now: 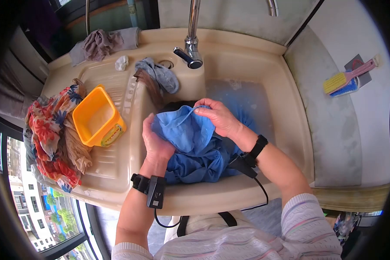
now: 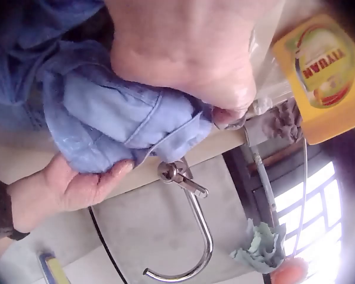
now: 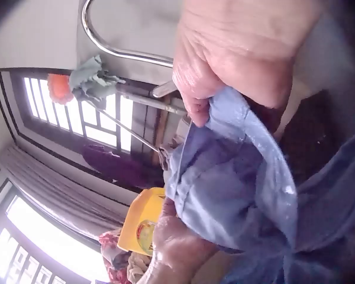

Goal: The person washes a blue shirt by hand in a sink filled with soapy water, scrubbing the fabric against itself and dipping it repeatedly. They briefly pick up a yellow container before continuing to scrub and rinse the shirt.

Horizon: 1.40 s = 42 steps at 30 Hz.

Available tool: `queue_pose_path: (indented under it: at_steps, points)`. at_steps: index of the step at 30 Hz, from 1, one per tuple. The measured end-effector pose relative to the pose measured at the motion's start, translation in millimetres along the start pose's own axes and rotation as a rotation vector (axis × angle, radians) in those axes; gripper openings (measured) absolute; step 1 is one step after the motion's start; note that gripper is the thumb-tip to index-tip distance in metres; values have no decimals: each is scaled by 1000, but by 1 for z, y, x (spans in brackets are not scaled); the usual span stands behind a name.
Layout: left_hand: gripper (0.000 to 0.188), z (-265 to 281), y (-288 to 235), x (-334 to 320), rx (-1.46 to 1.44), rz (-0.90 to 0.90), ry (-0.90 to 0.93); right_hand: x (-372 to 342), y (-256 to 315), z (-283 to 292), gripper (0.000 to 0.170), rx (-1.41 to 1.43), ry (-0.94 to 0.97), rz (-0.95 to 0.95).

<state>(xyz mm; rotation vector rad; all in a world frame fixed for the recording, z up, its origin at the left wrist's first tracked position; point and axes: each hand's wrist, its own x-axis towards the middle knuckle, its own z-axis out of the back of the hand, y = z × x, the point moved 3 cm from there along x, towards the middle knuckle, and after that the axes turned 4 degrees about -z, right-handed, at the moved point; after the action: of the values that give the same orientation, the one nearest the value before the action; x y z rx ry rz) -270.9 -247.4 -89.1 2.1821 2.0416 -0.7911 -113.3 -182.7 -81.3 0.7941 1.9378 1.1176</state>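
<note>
- Right hand [image 1: 221, 119] pinches the blue cloth [image 1: 182, 130] by its edge; left hand [image 1: 158, 143] grips the other side, though its fingertips are partly hidden, so hard to be sure how tight. I'd say that spreads the fabric open.
- Cloth's held over the near side of the basin [image 1: 301, 130], lower folds bunched below, probably to catch drips.
- Yellow tub [image 1: 110, 132] sits left on the ridged drainboard [image 1: 112, 160] beside the floral cloth [image 1: 49, 125], likely for easy reach.
- Count: 2 hands, 1 blue cloth, 1 tub, 1 floral cloth.
</note>
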Motion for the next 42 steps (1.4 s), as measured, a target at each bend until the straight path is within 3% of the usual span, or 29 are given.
queue_pose_path:
  at_steps: [3,5,7,9,10,12,13,15,18,20,21,22,23,25,27,29,30,32,36,38,39,41,42]
  points:
    - [44,4,3,4,39,-15,-46,-5,9,-22,12,21,-21,89]
    - [39,26,8,19,75,-13,-37,-10,11,-41,13,-536,-144,220]
    - [36,45,14,27,131,62,44,-25,7,-77,12,-682,-257,527]
    - [35,56,22,28,-61,-139,803,-45,10,-110,16,-884,-180,600]
    - [24,24,23,-12,148,-259,61,-42,6,-112,16,-891,-184,603]
    - [25,29,35,-4,130,-169,88,-28,-10,-102,26,-1174,-309,569]
    - [27,27,41,-1,117,-85,107,-15,-9,-84,31,-1145,-442,518]
    - [28,10,47,-5,211,124,-92,-6,-1,-53,32,-1241,-580,489]
    - [29,23,61,6,206,135,-2,-34,-2,-53,30,-1302,-659,462]
    - [33,27,62,5,92,52,574,-63,-2,-80,28,-1252,-562,580]
    - [33,26,66,3,100,57,580,-73,-2,-88,27,-1210,-540,654]
    - [34,15,69,-6,195,96,327,-71,-4,-77,28,-1191,-582,629]
    - [34,6,73,-16,285,129,75,-66,-2,-59,30,-1225,-644,406]
    - [34,-13,88,-27,311,196,93,-56,-5,-8,35,-1071,-637,390]
    - [39,-21,93,-20,327,164,161,-79,7,7,40,-950,-543,388]
    - [40,-36,83,-21,347,113,107,-108,14,21,40,-411,-304,160]
    - [38,-44,80,-29,299,98,158,-126,18,30,40,-404,-317,174]
    - [38,-44,96,-26,371,48,136,-155,17,40,24,-581,-269,38]
    - [33,-52,137,-28,460,-29,133,-181,22,60,20,-243,-359,111]
    - [28,-53,151,-23,524,-70,186,-167,8,85,19,175,-502,232]
    - [28,-52,157,-18,534,-62,191,-157,3,92,19,185,-509,237]
    - [28,-51,170,-11,516,-45,66,-140,8,91,20,-293,-614,288]
    - [29,-34,178,12,450,-14,-11,-136,9,79,17,-546,-692,413]
